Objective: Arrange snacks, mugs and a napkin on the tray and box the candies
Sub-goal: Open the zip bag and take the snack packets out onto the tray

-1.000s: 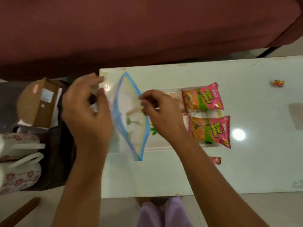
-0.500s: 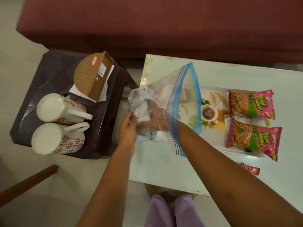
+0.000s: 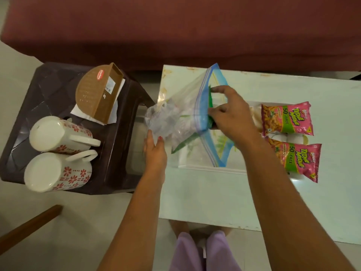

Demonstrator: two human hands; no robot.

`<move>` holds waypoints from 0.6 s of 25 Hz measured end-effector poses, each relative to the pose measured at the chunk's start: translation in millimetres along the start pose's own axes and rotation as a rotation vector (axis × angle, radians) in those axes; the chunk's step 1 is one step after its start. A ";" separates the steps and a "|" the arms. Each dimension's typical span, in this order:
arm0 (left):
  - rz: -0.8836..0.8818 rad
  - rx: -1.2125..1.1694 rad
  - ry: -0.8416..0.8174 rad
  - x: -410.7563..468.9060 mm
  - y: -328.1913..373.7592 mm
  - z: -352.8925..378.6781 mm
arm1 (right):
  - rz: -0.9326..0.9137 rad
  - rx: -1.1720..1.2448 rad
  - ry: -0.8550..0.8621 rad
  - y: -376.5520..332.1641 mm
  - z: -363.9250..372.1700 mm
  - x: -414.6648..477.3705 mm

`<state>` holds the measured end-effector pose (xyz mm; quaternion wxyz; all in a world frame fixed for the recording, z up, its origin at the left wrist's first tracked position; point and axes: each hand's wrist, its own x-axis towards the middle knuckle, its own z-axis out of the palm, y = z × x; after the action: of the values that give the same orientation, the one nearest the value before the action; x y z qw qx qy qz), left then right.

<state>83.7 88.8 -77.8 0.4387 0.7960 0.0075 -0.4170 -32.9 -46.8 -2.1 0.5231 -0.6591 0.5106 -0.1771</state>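
A clear zip bag (image 3: 181, 118) with a blue zipper strip hangs tilted over the left end of the white printed tray (image 3: 197, 166). My left hand (image 3: 155, 151) pinches the bag's crumpled closed end from below. At the bag's mouth, my right hand (image 3: 232, 116) grips a green packet (image 3: 210, 106) that is halfway out of the bag. Two pink snack packets (image 3: 286, 119) (image 3: 297, 160) lie side by side on the tray's right end. Two white floral mugs (image 3: 58, 134) (image 3: 56, 173) lie on their sides on the dark stool (image 3: 48, 90).
A brown box (image 3: 97, 90) stands tilted on a white napkin (image 3: 115, 112) at the stool's back. The white table (image 3: 205, 196) bears the tray. A maroon sofa (image 3: 175, 30) runs along the far side. A wooden bar (image 3: 29, 227) crosses the floor at lower left.
My right hand, which had reached deep inside the bag, has drawn back to the mouth with the green packet. My left hand moved from the bag's mouth to its closed end.
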 end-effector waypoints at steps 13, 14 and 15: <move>0.988 0.435 -0.500 -119.7 81.6 114.0 | 0.280 1.391 0.503 31.7 -134.7 -70.9; 0.967 0.385 -0.499 -118.3 82.7 123.4 | 0.323 1.434 0.527 40.6 -139.6 -71.5; 0.941 0.338 -0.498 -114.9 83.8 131.4 | 0.365 1.436 0.556 50.2 -143.3 -71.5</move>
<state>-45.9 -14.6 22.1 0.4323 0.6502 -0.5195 -0.3471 -197.1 -54.9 31.5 0.6944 0.0024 0.4837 -0.5328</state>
